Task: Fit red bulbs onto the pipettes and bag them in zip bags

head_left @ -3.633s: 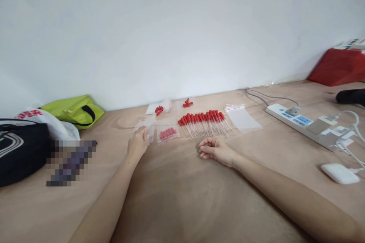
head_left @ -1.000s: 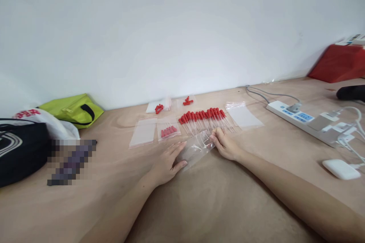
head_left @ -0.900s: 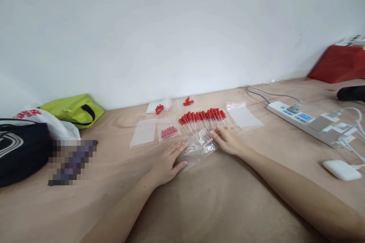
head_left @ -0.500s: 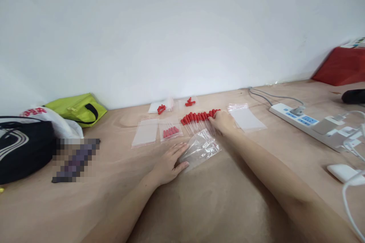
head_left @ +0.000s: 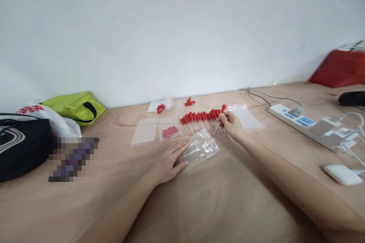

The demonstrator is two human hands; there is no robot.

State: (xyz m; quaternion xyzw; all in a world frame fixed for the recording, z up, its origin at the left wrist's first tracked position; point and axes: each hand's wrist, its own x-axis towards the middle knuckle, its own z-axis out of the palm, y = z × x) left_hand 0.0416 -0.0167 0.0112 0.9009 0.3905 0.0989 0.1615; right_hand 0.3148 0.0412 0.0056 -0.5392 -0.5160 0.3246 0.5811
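Observation:
A row of glass droppers (head_left: 196,118) with red rubber bulbs lies side by side on the table, bulbs pointing away from me. My right hand (head_left: 231,125) is pinched around a single dropper (head_left: 224,108) at the row's right end; its bulb stands up above my fingers. The clear plastic bag (head_left: 201,150) lies crumpled over the lower ends of the row. Resting flat at the bag's left edge is my left hand (head_left: 171,162), fingers extended and thumb apart. Just left of the row, a small zip bag (head_left: 170,125) contains several droppers.
Flat zip bags lie at the left (head_left: 145,131) and right (head_left: 245,117). Red bulbs (head_left: 161,108) and more red bulbs (head_left: 189,101) sit near the wall. A power strip (head_left: 302,121) with chargers is at right; a black bag (head_left: 25,148) and green bag (head_left: 75,106) are at left.
My right hand has shifted slightly right, taking one dropper from the row's right end and tilting its bulb up. My left hand stays on the bag's edge.

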